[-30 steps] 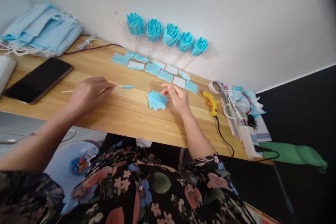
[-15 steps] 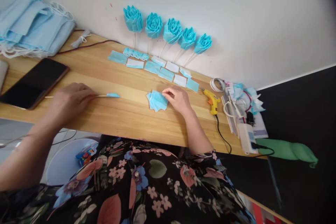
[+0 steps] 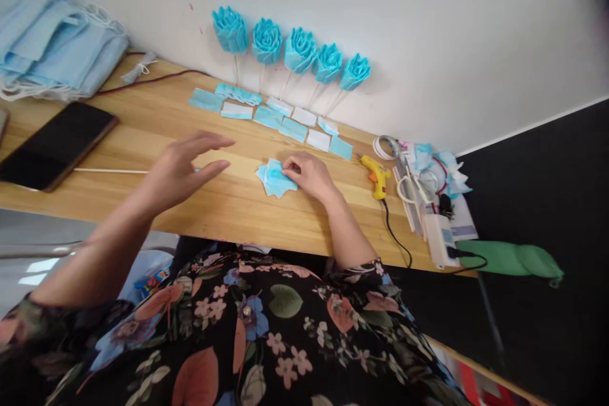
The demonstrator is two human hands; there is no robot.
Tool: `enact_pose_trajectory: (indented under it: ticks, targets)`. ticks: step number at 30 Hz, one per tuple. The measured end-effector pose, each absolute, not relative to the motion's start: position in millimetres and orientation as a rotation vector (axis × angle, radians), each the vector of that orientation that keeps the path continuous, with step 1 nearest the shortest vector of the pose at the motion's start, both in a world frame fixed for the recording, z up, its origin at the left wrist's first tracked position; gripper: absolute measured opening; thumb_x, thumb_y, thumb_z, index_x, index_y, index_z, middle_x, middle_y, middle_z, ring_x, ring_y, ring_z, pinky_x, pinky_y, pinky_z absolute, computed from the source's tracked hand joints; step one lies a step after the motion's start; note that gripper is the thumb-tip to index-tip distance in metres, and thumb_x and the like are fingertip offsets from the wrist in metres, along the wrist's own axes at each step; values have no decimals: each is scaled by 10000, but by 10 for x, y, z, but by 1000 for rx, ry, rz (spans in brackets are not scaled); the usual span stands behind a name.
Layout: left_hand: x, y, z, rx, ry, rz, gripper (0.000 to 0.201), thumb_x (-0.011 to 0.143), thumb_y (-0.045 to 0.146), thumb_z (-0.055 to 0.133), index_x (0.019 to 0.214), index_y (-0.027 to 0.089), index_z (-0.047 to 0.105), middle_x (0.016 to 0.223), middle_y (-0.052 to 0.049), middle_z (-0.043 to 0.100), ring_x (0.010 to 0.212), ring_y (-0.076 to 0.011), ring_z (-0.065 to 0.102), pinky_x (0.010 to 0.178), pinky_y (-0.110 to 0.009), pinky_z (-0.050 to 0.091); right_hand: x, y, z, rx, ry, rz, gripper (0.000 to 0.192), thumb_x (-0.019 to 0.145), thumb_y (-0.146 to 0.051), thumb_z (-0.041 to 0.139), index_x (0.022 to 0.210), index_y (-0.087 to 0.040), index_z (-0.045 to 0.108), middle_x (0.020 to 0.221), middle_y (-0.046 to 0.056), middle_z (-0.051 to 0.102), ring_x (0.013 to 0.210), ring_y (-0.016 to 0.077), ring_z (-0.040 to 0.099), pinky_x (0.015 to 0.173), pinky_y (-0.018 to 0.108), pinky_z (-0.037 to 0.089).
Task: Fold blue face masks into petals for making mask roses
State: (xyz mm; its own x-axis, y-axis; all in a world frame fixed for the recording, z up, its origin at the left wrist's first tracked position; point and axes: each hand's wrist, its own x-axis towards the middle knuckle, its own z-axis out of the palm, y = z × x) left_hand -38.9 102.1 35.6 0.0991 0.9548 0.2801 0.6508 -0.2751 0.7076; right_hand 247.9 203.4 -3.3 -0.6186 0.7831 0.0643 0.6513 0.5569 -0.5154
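A small fan of light blue mask-fabric pieces (image 3: 273, 179) lies on the wooden table. My right hand (image 3: 309, 174) pinches the right edge of these pieces between thumb and fingers. Over the table to their left, my left hand (image 3: 188, 165) is open, thumb and fingers apart, holding nothing. Beneath it lies a thin wooden stick (image 3: 111, 170), its blue-tipped end mostly hidden by the hand. Behind the hands, several cut blue and white fabric strips (image 3: 269, 117) are laid out in rows.
Several blue fabric roses (image 3: 267, 42) on sticks lean against the wall. A phone (image 3: 57, 143) and stacked masks (image 3: 57, 44) are at the left. At the right are a yellow glue gun (image 3: 377, 176), tape roll (image 3: 386, 147), scissors (image 3: 413, 187) and a power strip (image 3: 440, 241).
My left hand has let go of the stick and moved right, opening toward the fabric pieces. The right hand stays pinched at the pieces. The whole view has shifted slightly.
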Motion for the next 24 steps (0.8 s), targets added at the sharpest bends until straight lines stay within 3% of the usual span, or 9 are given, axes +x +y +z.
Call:
enact_pose_trajectory:
  ticks: [4,8,12,16,20,24]
  targets:
    - [82,1506,347,2011,1426,718,535,933,533,509,1311,181,650,1232,-117,714,995,-233,674,893,-345,510,2481,2052,-31,-1121,-2458,671,41,888,-226,658,876,-194,680,902,31,716,832,175,615,757,294,421]
    - [324,1847,299,1988,1384,508,555,961,537,412,1354,201,612,1211,-87,724,1016,-229,669,848,-291,477,2482,2060,-32,-1106,-2373,673,92,882,-199,654,970,-209,682,966,32,742,894,189,654,805,314,466]
    - [379,1963,171,1967,1388,497,536,919,500,488,1343,199,618,1077,-77,743,933,-229,656,772,-276,457,2491,2039,9,-1088,-2301,740,209,904,-196,644,1108,-236,665,1068,35,750,962,191,684,869,336,502]
    - [334,1954,6,1862,1330,640,508,887,405,523,1314,153,635,884,-53,697,739,-166,581,641,-242,415,2499,2019,40,-1099,-2291,764,279,900,-185,652,1169,-260,650,1079,30,749,988,200,689,901,362,510]
    - [282,1938,-75,1767,1245,710,510,849,349,571,1307,140,648,699,2,570,595,-126,473,544,-226,343,2503,2015,30,-1045,-2194,908,274,878,-189,666,1144,-256,662,990,12,744,909,180,679,854,342,505]
    - [284,1931,-72,1717,1222,734,494,840,318,564,1298,158,652,759,-10,605,624,-133,516,557,-230,375,2543,2030,42,-953,-1896,1255,257,849,-313,710,1092,-249,656,891,-19,715,736,125,622,692,275,482]
